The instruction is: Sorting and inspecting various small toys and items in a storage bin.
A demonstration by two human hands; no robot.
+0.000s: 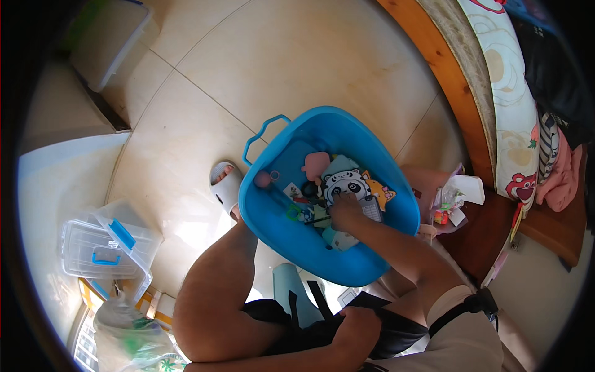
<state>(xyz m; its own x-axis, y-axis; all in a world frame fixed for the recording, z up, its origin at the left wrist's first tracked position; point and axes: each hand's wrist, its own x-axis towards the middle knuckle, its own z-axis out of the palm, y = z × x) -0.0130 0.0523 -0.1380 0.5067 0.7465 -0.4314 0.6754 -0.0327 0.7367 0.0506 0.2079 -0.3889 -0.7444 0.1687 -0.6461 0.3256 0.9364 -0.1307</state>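
Observation:
A deep blue plastic tub [274, 232] stands in front of me, holding a mix of small things. My right hand [345, 213] reaches into it, its fingers at the lower edge of a panda-faced item [346, 183]; whether they grip it is hidden. Beside this lie an orange fox-shaped piece [382, 194], a grey gridded object [372, 209] and a pale blue-green item [339, 239]. Farther left in the tub are a pink item [316, 165] and a small pink ball [262, 179]. My left hand [360, 328] rests curled over my lap, its fingers mostly hidden.
Left on the tiled floor are clear plastic boxes [88, 246] with blue handles and a plastic bag [130, 335]. A pink bag of small things [448, 204] sits right of the tub. A wooden bed frame [446, 69] curves along the right. My slippered foot [225, 179] flanks the tub.

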